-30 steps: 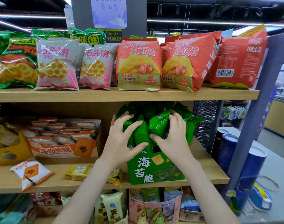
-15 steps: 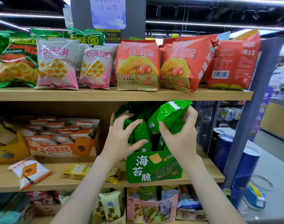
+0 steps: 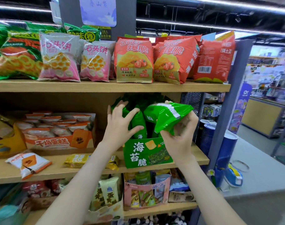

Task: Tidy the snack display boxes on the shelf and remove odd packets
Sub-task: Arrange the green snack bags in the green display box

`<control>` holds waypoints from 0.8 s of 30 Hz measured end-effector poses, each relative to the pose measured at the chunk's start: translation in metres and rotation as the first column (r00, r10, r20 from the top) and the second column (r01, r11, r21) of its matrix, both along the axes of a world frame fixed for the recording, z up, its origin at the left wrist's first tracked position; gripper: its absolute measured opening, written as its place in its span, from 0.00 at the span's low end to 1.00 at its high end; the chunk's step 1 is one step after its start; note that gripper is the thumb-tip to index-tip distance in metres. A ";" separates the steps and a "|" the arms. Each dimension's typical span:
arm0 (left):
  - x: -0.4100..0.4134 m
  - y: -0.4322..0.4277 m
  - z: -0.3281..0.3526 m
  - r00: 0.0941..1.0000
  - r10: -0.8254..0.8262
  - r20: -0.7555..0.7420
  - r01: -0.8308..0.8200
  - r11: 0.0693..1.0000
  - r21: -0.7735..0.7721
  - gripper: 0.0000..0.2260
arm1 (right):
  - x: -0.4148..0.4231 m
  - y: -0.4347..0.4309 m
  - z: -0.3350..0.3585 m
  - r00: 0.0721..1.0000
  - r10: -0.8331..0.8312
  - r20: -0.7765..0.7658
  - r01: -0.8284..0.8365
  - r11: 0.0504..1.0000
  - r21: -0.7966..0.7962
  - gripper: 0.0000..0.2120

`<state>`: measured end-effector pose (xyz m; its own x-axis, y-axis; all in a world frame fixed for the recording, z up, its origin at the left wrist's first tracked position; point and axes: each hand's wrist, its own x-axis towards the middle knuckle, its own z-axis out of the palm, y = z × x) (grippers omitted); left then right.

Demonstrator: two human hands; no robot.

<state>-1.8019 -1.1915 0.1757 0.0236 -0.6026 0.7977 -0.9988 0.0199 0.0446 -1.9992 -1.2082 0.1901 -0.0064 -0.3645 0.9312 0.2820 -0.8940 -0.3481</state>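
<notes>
From here, at twelve o'clock, the top edge cuts the poster [image 3: 97,12]. The left forearm [image 3: 93,168] hides part of the yellow packet [image 3: 76,160]. Three o'clock, the far counter [image 3: 265,117] is blurred.

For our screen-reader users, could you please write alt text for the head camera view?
The right hand holds a green packet above the green display box on the middle shelf, while the left hand rests on the upright packets inside. A loose orange packet and yellow packet lie left of it.

Tall blue cylinders [image 3: 226,148] stand on a grey counter [image 3: 265,172].
</notes>
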 end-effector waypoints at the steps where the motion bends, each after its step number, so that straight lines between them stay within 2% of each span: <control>1: -0.001 0.001 0.002 1.000 0.017 0.017 -0.017 1.000 0.017 0.26 | -0.001 0.005 0.001 1.000 -0.006 -0.009 0.006 1.000 0.003 0.33; 6: -0.004 0.012 0.008 0.999 0.035 0.033 -0.037 0.997 0.073 0.26 | -0.004 0.035 0.012 0.994 -0.078 -0.071 0.081 0.996 0.031 0.28; 10: -0.008 0.020 0.009 1.000 0.011 -0.018 -0.009 0.996 0.094 0.28 | -0.017 0.066 0.020 0.982 -0.185 0.047 0.182 0.981 0.059 0.32; 13: -0.020 0.038 0.011 0.979 -0.182 -0.088 0.185 0.983 0.020 0.31 | -0.029 0.083 0.023 0.990 -0.138 0.035 0.133 0.985 0.112 0.35; 16: -0.041 0.073 0.009 0.873 -0.485 -0.040 0.482 0.873 -0.070 0.30 | -0.031 0.107 0.020 0.995 -0.095 -0.006 0.094 0.977 0.193 0.31; 19: -0.061 0.106 -0.001 0.837 -0.545 -0.042 0.536 0.834 -0.134 0.30 | -0.023 0.127 0.010 1.000 -0.015 -0.016 0.019 0.957 0.288 0.26; 22: -0.066 0.132 -0.022 0.859 -0.483 -0.168 0.462 0.874 -0.151 0.28 | -0.013 0.139 -0.004 0.988 0.082 -0.129 -0.029 0.927 0.374 0.27; 24: -0.062 0.154 -0.038 0.828 -0.431 -0.359 0.445 0.894 -0.048 0.27 | -0.011 0.142 -0.018 0.957 0.188 -0.221 -0.068 0.886 0.458 0.31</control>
